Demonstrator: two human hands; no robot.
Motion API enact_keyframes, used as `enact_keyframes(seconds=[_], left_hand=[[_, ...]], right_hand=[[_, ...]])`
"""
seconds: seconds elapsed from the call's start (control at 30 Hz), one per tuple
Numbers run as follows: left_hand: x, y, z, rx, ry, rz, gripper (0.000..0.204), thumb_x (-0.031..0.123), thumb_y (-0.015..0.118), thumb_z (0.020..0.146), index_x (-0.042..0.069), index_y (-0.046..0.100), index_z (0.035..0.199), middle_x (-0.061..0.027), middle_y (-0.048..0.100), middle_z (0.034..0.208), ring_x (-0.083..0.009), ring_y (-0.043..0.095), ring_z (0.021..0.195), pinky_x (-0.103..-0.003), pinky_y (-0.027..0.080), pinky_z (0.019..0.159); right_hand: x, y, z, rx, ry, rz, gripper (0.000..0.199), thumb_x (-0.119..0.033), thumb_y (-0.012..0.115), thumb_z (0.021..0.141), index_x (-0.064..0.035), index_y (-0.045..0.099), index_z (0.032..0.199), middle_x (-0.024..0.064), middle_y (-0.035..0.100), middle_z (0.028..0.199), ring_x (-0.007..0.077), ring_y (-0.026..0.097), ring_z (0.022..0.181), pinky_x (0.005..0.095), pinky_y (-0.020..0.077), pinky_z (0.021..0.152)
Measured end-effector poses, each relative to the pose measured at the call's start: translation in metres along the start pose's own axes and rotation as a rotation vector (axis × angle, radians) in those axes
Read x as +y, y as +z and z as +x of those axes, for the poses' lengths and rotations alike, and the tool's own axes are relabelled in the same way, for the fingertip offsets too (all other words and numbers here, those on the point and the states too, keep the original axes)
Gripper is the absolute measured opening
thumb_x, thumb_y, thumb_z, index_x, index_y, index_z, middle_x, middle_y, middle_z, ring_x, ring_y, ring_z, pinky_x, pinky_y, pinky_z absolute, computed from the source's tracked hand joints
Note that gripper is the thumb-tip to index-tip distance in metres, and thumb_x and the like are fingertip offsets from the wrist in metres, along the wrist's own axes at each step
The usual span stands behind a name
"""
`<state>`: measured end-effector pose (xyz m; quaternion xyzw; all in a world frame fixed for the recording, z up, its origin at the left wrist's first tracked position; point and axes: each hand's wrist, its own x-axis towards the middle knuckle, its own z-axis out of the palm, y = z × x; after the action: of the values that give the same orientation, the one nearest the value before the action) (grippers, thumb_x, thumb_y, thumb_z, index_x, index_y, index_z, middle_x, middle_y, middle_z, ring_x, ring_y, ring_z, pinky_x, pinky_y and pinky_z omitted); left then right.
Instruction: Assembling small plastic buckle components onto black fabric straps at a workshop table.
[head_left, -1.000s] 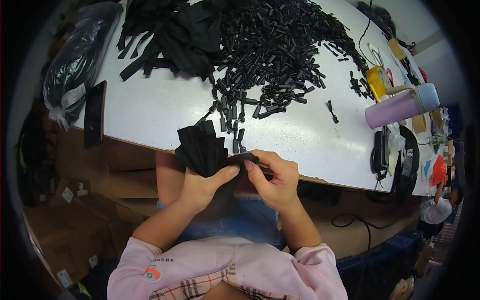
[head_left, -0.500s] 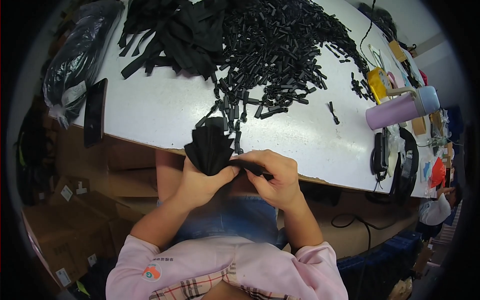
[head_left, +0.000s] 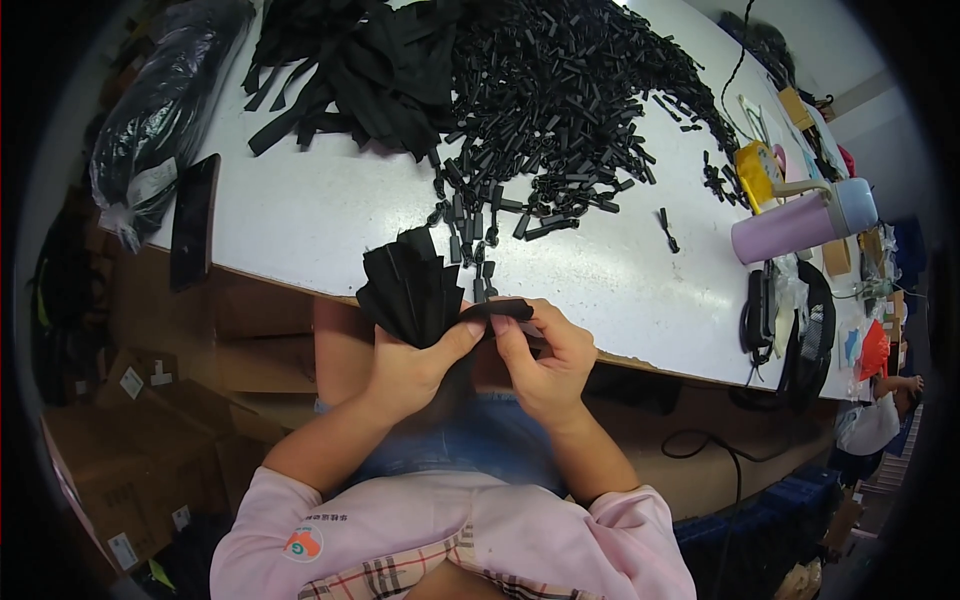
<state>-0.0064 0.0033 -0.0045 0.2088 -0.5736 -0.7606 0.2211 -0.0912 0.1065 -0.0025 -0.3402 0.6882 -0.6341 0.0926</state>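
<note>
A fanned bundle of black fabric strips [head_left: 412,290] is gripped in my left hand [head_left: 415,372], just off the table's near edge. Their upper ends spread out above the fingers, while the lower ends are blurred or hidden beneath my hands. One black strip [head_left: 498,309] bends sideways out of the bundle. My right hand [head_left: 552,362] pinches it between thumb and fingers, close beside the left thumb. Right in front of my hands, a few black zipper sliders with pull tabs [head_left: 484,280] lie by the table edge, connected in a trail to a large heap of sliders [head_left: 560,110].
More black strips [head_left: 385,75] are piled at the far left of the white table [head_left: 330,215]. A dark phone [head_left: 194,222] and a plastic-wrapped black bundle [head_left: 160,120] lie leftward. A lilac bottle [head_left: 785,232] lies right. Cardboard boxes [head_left: 130,470] stand below left; another person [head_left: 868,420] is far right.
The bundle in my left hand has tilted left and fanned wider. My right hand has turned, and the strip's end now shows above its thumb instead of pointing down to the right.
</note>
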Motion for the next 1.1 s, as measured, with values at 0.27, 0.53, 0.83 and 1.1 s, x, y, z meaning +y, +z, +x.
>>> enact_keyframes(seconds=[0.27,0.53,0.83,1.1], left_hand=[[-0.013,-0.003,0.001,0.0,0.058,-0.005,0.015,0.001,0.057,0.076,0.001,0.055,0.09,-0.0007,0.055,0.084,-0.0066,0.051,0.076,-0.021,0.042,0.066],[-0.009,-0.001,-0.003,-0.033,0.059,-0.176,0.019,0.003,0.055,0.078,0.002,0.052,0.098,-0.0014,0.054,0.088,-0.0069,0.05,0.081,-0.02,0.04,0.072],[0.008,-0.007,-0.001,-0.104,-0.106,-0.216,0.019,0.004,0.055,0.078,-0.001,0.053,0.097,-0.0038,0.057,0.088,-0.0088,0.051,0.081,-0.021,0.041,0.072],[0.008,-0.008,0.001,-0.168,-0.045,-0.083,0.02,0.003,0.054,0.079,-0.001,0.055,0.098,-0.0043,0.057,0.088,-0.0096,0.052,0.081,-0.022,0.042,0.073]], right_hand=[[0.009,-0.003,0.008,-0.077,-0.3,-0.172,0.011,0.001,0.06,0.071,0.0008,0.059,0.081,0.0096,0.06,0.077,0.0118,0.055,0.062,0.0216,0.0426,0.054],[0.007,0.012,-0.008,0.016,0.162,0.269,0.009,0.0,0.059,0.073,0.0014,0.054,0.081,0.0043,0.055,0.071,0.0066,0.05,0.059,0.0181,0.0393,0.052],[0.005,-0.005,0.004,-0.197,0.534,0.718,0.005,-0.002,0.058,0.075,0.0002,0.053,0.076,0.0022,0.051,0.064,0.0029,0.042,0.049,0.0146,0.0314,0.042],[0.003,-0.007,0.008,-0.298,0.689,0.783,0.006,-0.001,0.058,0.074,-0.0001,0.052,0.075,0.0021,0.05,0.061,0.0023,0.039,0.044,0.0146,0.0287,0.038]])
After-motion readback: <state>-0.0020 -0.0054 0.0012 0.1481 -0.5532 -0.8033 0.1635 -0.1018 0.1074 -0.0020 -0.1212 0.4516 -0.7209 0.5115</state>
